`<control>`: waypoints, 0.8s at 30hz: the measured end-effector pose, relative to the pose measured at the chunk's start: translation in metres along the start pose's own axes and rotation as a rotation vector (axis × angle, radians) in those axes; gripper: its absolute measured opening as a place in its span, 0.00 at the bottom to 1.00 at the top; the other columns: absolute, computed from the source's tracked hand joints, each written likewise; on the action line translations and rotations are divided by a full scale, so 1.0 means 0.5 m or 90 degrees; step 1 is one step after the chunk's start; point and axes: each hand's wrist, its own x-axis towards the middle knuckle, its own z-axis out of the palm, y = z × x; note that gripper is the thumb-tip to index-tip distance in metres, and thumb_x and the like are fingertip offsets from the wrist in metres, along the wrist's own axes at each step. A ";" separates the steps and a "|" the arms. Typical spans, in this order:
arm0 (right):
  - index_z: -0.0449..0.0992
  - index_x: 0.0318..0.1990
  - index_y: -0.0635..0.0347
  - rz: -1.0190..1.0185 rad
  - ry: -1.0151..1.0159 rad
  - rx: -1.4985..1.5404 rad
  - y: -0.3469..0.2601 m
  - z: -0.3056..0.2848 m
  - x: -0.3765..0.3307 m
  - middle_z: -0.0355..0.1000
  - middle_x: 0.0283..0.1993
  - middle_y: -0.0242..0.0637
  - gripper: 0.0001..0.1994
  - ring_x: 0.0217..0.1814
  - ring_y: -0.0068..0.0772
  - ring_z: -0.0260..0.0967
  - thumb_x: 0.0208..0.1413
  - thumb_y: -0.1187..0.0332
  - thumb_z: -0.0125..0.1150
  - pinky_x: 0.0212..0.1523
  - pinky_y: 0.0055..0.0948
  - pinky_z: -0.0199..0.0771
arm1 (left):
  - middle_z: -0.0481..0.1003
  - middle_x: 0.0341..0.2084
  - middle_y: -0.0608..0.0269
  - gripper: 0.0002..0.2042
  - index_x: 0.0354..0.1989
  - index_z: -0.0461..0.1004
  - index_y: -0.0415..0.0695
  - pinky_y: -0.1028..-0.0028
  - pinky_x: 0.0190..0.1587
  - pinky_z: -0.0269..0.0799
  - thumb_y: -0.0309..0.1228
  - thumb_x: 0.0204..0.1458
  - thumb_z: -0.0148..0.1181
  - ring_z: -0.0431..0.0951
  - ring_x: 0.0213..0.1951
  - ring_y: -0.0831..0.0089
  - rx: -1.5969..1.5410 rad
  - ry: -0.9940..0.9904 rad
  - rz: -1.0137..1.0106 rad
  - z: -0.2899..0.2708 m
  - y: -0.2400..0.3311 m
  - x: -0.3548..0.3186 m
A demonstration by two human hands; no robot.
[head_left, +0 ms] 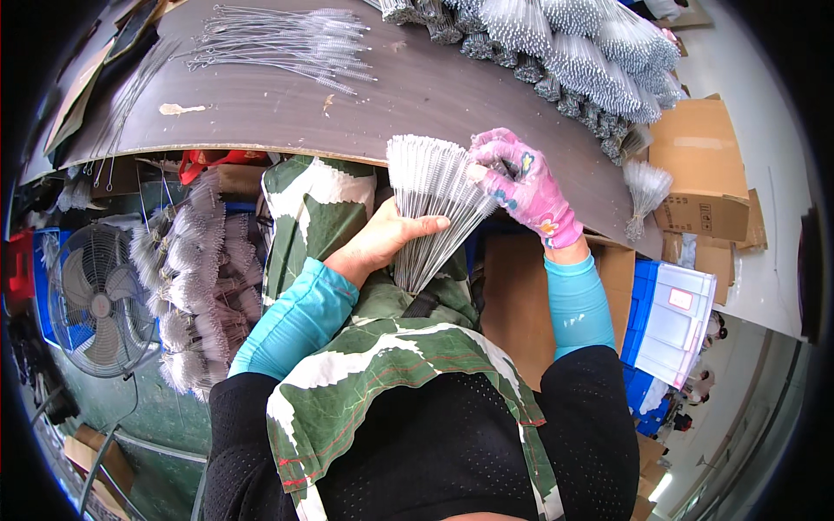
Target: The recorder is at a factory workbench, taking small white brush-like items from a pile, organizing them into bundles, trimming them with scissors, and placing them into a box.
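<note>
Over the apron (339,391), I saw the left hand (382,240) clasping the brushes (433,181), the right hand (528,182) curled beside their bristles, its hold unclear; a slack left grip risked spilling them.

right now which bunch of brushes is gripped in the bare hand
The fanned-out bunch in the left hand. The loose brushes and big pile lie on the table; the bunches beside the fan are untouched.

The glove (540,193) is floral pink, the brushes (431,181) silvery white.
</note>
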 end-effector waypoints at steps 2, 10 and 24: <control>0.74 0.32 0.64 -0.063 0.020 -0.046 0.000 0.008 -0.002 0.67 0.42 0.39 0.05 0.46 0.29 0.66 0.47 0.75 0.61 0.47 0.26 0.66 | 0.73 0.43 0.61 0.23 0.51 0.68 0.37 0.72 0.50 0.68 0.25 0.44 0.65 0.73 0.44 0.73 -0.009 -0.008 -0.011 -0.001 0.000 0.000; 0.74 0.33 0.59 -0.030 0.649 0.234 -0.041 -0.117 0.070 0.72 0.30 0.32 0.02 0.27 0.19 0.66 0.53 0.73 0.57 0.23 0.17 0.66 | 0.72 0.44 0.61 0.25 0.51 0.66 0.37 0.71 0.51 0.67 0.28 0.44 0.65 0.72 0.45 0.73 0.033 -0.025 0.013 -0.007 0.001 -0.002; 0.68 0.42 0.68 0.269 0.248 0.623 -0.068 0.050 0.193 0.71 0.36 0.38 0.09 0.29 0.18 0.67 0.59 0.72 0.47 0.18 0.14 0.58 | 0.75 0.40 0.61 0.20 0.47 0.70 0.37 0.73 0.48 0.69 0.25 0.44 0.65 0.74 0.41 0.74 -0.006 -0.030 0.015 -0.005 -0.014 0.011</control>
